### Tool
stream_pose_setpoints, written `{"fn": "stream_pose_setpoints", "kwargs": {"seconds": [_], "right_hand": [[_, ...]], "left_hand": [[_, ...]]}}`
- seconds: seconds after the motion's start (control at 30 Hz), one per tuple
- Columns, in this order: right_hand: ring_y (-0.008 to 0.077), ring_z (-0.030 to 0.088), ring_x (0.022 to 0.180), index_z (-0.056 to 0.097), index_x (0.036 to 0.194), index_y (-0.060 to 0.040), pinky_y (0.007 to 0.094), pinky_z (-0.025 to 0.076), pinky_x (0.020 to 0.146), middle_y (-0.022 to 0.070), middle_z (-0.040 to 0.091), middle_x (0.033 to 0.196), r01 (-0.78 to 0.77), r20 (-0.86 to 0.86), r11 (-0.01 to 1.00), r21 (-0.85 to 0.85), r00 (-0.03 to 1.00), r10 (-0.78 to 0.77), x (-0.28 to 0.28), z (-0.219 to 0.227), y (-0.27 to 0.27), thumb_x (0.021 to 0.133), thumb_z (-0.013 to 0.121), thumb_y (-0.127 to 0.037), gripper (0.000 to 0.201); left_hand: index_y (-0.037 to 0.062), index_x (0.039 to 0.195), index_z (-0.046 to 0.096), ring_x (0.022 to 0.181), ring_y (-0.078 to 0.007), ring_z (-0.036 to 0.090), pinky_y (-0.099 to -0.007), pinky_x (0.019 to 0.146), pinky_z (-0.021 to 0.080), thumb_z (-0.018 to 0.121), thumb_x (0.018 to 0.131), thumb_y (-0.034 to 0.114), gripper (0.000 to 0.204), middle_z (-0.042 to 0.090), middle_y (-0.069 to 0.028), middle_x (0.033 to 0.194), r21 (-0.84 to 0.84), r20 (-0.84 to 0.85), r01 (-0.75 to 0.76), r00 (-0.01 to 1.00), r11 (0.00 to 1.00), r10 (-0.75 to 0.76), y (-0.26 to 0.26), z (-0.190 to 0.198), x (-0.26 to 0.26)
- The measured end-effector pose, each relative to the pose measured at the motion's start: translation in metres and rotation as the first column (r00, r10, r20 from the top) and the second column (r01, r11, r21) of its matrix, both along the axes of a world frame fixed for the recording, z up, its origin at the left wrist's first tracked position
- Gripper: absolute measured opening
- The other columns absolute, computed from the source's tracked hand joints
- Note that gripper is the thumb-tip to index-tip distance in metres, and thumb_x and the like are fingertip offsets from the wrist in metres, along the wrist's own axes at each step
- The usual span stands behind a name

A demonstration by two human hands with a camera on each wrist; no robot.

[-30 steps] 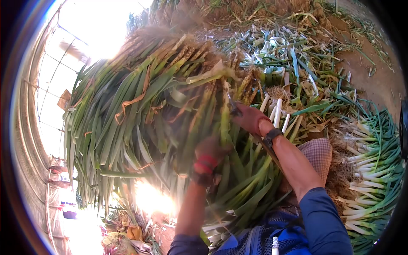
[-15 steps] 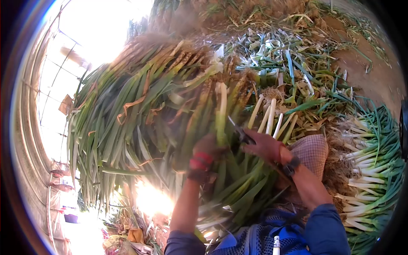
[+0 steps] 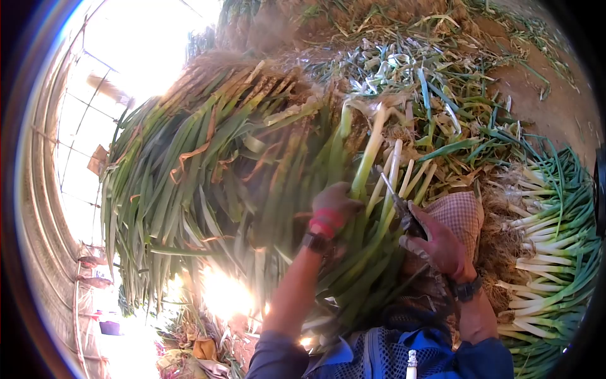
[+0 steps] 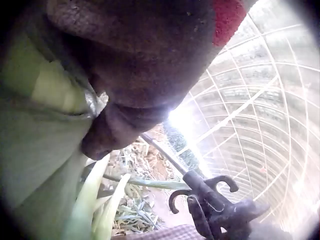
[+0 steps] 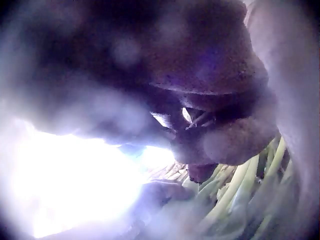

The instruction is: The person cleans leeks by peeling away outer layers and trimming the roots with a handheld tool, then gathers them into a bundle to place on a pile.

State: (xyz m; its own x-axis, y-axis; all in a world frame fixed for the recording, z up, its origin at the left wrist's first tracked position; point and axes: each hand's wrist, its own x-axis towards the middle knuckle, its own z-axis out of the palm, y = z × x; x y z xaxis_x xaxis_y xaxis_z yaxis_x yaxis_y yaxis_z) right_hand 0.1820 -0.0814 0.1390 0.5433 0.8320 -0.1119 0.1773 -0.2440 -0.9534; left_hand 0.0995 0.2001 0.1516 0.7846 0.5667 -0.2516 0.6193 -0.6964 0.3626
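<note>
In the head view my gloved left hand (image 3: 336, 203) grips a green onion (image 3: 368, 155) partway along its stalk, with the pale root end leaning up and right. Leaves trail down below the hand. My gloved right hand (image 3: 437, 242) holds an air blow gun (image 3: 399, 205), its thin metal nozzle angled up and left beside the stalks. The left wrist view shows the gun's hooked dark body (image 4: 215, 205) below the left glove (image 4: 145, 55). Several pale stalks (image 3: 394, 164) lie between the hands. Dark glove fingers (image 5: 210, 75) fill much of the right wrist view.
A large heap of untrimmed green onions (image 3: 189, 151) lies to the left. Stripped leaves (image 3: 404, 69) litter the ground behind. Cleaned green onions (image 3: 536, 278) are stacked at the right, beside a checked cloth (image 3: 461, 218). A curved frame wall (image 3: 47, 189) stands far left.
My right hand has drawn the gun down and right, away from the root end. My left hand has shifted right, tilting the gripped stalk to the right.
</note>
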Motion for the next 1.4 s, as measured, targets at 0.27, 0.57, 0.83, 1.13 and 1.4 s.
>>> {"fn": "stream_pose_setpoints", "kwargs": {"seconds": [0.27, 0.57, 0.83, 1.13, 1.4], "right_hand": [[0.0345, 0.066, 0.129, 0.042, 0.16, -0.0017, 0.0402, 0.048, 0.11, 0.0267, 0.065, 0.14, -0.051, -0.012, 0.998, -0.041, 0.999, 0.051, -0.003, -0.01, 0.018, 0.096, 0.077, -0.032, 0.079], [0.0341, 0.065, 0.13, 0.041, 0.16, 0.0003, 0.0385, 0.048, 0.11, 0.027, 0.065, 0.14, -0.024, -0.078, 0.999, -0.048, 0.997, 0.021, -0.001, -0.014, 0.036, 0.096, 0.077, -0.033, 0.081], [0.027, 0.068, 0.122, 0.041, 0.161, -0.002, 0.0361, 0.049, 0.107, 0.0216, 0.07, 0.134, -0.191, -0.107, 0.979, -0.068, 0.977, 0.183, -0.016, 0.011, 0.059, 0.095, 0.077, -0.034, 0.082], [0.039, 0.072, 0.111, 0.041, 0.159, -0.0019, 0.0411, 0.053, 0.098, 0.0273, 0.071, 0.121, -0.223, -0.064, 0.969, 0.108, 0.971, 0.231, -0.035, -0.01, 0.096, 0.096, 0.075, -0.033, 0.078], [0.0263, 0.073, 0.111, 0.039, 0.161, -0.0005, 0.0356, 0.053, 0.099, 0.0218, 0.073, 0.124, -0.33, -0.087, 0.94, -0.086, 0.943, 0.322, -0.05, 0.03, 0.148, 0.097, 0.075, -0.036, 0.082]], "left_hand": [[0.0104, 0.123, 0.074, 0.103, -0.0392, 0.073, -0.0486, 0.09, 0.057, 0.079, 0.085, 0.044, 0.051, 0.076, -0.0184, 0.11, 0.015, -0.178, 0.135, 0.975, 0.991, -0.13, -0.026, -0.031, -0.016], [0.0138, 0.132, 0.071, 0.115, -0.0364, 0.07, -0.0463, 0.098, 0.056, 0.07, 0.095, 0.04, 0.045, 0.073, -0.0175, 0.126, 0.379, 0.103, 0.09, 0.985, 0.921, -0.139, 0.06, 0.009, -0.054], [0.0135, 0.129, 0.074, 0.11, -0.0359, 0.073, -0.0455, 0.095, 0.057, 0.081, 0.085, 0.04, 0.052, 0.077, -0.0163, 0.118, 0.383, 0.039, -0.275, 0.959, 0.882, 0.282, 0.141, 0.002, -0.072], [0.0028, 0.112, 0.079, 0.082, -0.0207, 0.076, -0.035, 0.078, 0.057, 0.085, 0.08, 0.033, 0.044, 0.08, -0.0123, 0.09, 0.018, 0.168, -0.299, 0.942, 0.954, 0.292, 0.125, 0.011, -0.11], [0.0024, 0.113, 0.078, 0.081, -0.0118, 0.072, -0.0307, 0.076, 0.056, 0.087, 0.083, 0.033, 0.044, 0.08, -0.0072, 0.093, 0.001, 0.211, -0.349, 0.916, 0.937, 0.341, 0.126, -0.011, -0.119]]}}
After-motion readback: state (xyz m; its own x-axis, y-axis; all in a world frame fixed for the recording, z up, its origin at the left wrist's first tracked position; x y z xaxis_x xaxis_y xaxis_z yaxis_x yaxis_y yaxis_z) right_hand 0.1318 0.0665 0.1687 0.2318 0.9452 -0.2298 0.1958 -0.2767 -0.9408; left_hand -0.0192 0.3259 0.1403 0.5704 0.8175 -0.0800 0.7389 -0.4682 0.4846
